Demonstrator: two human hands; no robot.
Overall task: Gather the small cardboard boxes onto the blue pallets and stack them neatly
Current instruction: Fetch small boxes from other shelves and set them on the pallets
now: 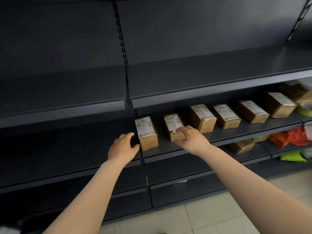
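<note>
left hand (122,146): fingers spread, beside leftmost box (147,132), thumb at its left edge, holding nothing
right hand (190,138): fingers curled over second box (173,126), thumb at its front
boxes: row on dark shelf (219,134), white labels up
pallets: not visible

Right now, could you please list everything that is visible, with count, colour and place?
Small cardboard boxes: six, brown with white labels, in a row on the middle shelf, right bay.
More cardboard boxes: number unclear, brown, far right end of that shelf.
Cardboard box: one, brown, on the shelf below.
Plastic bags: several, orange, red and green, lower right shelves.
Shelving: dark grey, across the view.
Floor: light tiles, bottom right.
Left hand: open, beside the leftmost box.
Right hand: fingers on the second box.
</note>
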